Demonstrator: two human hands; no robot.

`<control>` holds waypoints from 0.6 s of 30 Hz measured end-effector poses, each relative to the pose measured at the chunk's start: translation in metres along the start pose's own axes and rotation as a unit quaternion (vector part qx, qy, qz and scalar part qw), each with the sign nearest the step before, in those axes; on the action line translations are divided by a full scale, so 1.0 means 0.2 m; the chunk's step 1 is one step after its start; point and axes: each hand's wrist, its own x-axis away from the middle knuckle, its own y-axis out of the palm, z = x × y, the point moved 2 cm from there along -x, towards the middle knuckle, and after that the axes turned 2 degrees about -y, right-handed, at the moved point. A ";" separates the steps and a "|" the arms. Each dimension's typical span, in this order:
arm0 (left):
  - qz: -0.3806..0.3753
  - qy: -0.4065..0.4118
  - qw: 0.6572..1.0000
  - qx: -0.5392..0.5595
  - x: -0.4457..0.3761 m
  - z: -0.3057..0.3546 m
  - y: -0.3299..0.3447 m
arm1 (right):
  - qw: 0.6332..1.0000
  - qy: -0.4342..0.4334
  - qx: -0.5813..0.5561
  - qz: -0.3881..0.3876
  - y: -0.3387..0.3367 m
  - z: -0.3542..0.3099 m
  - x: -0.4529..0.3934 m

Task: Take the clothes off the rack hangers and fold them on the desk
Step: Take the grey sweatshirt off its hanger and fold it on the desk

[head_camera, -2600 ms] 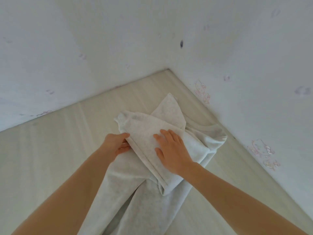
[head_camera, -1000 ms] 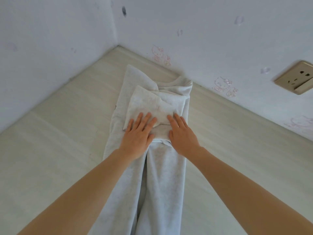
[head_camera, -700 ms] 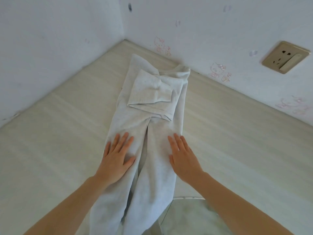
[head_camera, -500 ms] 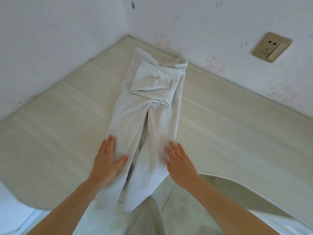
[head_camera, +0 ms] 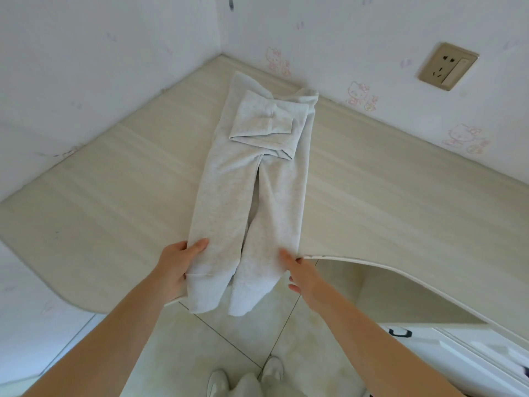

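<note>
At the desk's front edge, my left hand [head_camera: 174, 269] gripped the garment's [head_camera: 246, 179] left hem corner, thumb on top, fingers curled underneath. Left of it, the desk [head_camera: 114, 181] ran as bare pale wood-grain laminate out to a rounded corner, with open surface all the way to the left wall [head_camera: 86, 67].

The garment was light grey heathered knit, soft, faintly fuzzy. It lay in a long narrow strip from the back corner to the front edge, side panels folded in and meeting along a central seam line. Both ribbed hem ends hung past the desk edge over the floor [head_camera: 229, 339]. Near the collar end, the sleeves were folded into a flat rectangular packet [head_camera: 262, 121] on top, cuffs ribbed.

My right hand [head_camera: 300, 277] was at the right hem corner, thumb on the fabric and fingers tucked below, pinching it just where the desk edge curved inward. That edge had a thin white band and swept in a concave arc to the right, leaving knee room below. Glossy pale tiles with thin grout lines showed underneath, and my light shoes [head_camera: 246, 376] at the bottom.

Right of the garment the desktop was bare up to the right wall [head_camera: 372, 38]: white wallpaper with faint pink cartoon cat prints, and a beige socket plate [head_camera: 446, 67] mounted above the surface. A white drawer unit [head_camera: 458, 353] with a dark handle sat lower right.
</note>
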 end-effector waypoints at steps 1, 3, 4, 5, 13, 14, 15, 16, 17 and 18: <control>-0.013 0.018 1.000 -0.010 0.00 0.01 0.00 | 1.000 0.015 -0.021 -0.015 0.02 0.01 0.00; -0.035 0.047 0.998 -0.026 0.01 0.03 -0.03 | 0.999 0.021 -0.044 -0.018 0.06 0.04 -0.02; -0.037 0.059 0.997 -0.040 0.01 0.04 -0.07 | 0.998 0.007 -0.057 0.001 0.07 0.05 -0.02; -0.031 0.071 0.995 -0.055 -0.01 0.04 -0.10 | 0.997 -0.011 -0.072 0.023 0.06 0.05 -0.01; -0.058 0.049 0.984 -0.162 0.05 -0.09 -0.24 | 0.995 -0.025 0.023 0.098 -0.01 0.20 0.13; -0.076 0.038 0.985 -0.150 0.06 -0.12 -0.24 | 0.993 -0.023 0.038 0.105 0.02 0.20 0.15; -0.084 0.041 0.982 -0.162 0.07 -0.14 -0.25 | 0.992 -0.026 0.050 0.112 0.04 0.20 0.17; -0.088 0.053 0.977 -0.188 0.07 -0.14 -0.26 | 0.991 -0.035 0.059 0.118 0.05 0.19 0.20; -0.092 0.069 0.969 -0.218 0.08 -0.14 -0.28 | 0.989 -0.049 0.064 0.125 0.06 0.18 0.23; -0.097 0.079 0.964 -0.237 0.09 -0.13 -0.29 | 0.987 -0.064 0.064 0.134 0.06 0.16 0.26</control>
